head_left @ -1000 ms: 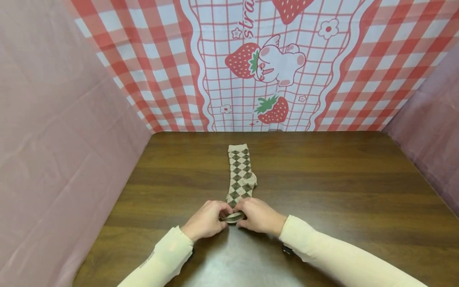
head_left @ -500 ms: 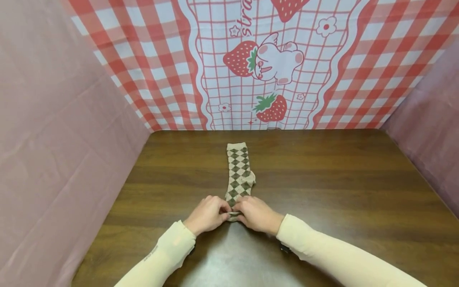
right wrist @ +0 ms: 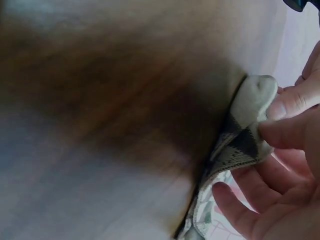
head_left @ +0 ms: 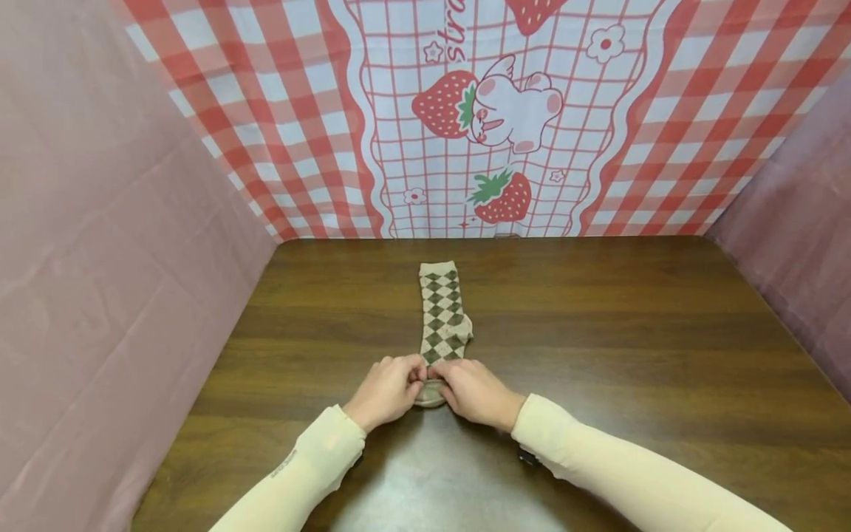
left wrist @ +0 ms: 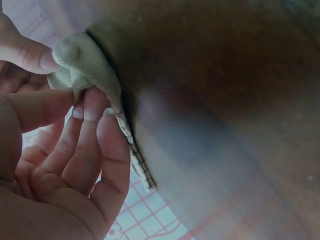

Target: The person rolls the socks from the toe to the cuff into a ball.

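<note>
Strawberry-print cloth point(head_left: 492, 118) backs the wooden table point(head_left: 631, 347). Left hand point(head_left: 385, 390) and right hand point(head_left: 475, 391) pinch the argyle sock point(head_left: 442, 314)'s rolled near end mid-table, hiding it.

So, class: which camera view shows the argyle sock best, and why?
The head view: the sock lies lengthwise on the table, both hands pinching its near end. The left wrist view shows only the rolled end edge-on; the right wrist view shows a blurred patch of pattern.
</note>
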Tool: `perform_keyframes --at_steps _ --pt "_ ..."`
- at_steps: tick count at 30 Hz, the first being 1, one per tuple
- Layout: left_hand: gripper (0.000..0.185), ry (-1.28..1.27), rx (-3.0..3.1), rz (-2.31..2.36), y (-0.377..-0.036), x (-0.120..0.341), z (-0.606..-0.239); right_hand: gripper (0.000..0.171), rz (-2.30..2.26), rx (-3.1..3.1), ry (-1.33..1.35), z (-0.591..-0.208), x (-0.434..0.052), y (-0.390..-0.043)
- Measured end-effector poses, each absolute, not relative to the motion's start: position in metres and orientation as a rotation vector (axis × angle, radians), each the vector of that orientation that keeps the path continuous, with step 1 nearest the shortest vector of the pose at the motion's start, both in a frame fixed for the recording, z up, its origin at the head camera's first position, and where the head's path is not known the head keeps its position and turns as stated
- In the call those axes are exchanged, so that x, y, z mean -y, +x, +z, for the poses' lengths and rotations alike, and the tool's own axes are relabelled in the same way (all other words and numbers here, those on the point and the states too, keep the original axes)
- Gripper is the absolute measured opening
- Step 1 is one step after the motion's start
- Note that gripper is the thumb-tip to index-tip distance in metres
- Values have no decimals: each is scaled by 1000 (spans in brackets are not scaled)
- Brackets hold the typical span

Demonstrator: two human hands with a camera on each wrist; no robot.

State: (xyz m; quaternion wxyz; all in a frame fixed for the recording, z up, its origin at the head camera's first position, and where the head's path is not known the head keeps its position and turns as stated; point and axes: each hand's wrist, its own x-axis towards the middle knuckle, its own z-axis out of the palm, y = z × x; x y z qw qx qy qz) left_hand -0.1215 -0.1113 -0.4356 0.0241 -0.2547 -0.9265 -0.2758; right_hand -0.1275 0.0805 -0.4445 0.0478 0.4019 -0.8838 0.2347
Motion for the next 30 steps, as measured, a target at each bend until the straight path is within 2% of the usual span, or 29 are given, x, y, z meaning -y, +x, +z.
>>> perform_keyframes --at_steps 3,9,17,20,24,30 --pt "16 -810 2862 -836 -124 110 -436 19 774 2665 1220 -445 -83 -128" --pt "15 -818 2907 -809 -126 108 -437 9 697 2727 1290 -439 -84 -125" --pt "15 -820 2929 -801 -124 105 -439 31 392 2760 1275 -440 -80 -115" --pt "15 -837 2924 -761 -124 105 -440 28 304 2693 1261 -441 -79 -111" --pt "14 -835 2932 -734 -126 106 -440 16 238 2592 1276 -441 -76 -109" --pt "12 -806 2952 -748 -129 107 -443 12 275 2603 1276 -443 -74 -111"
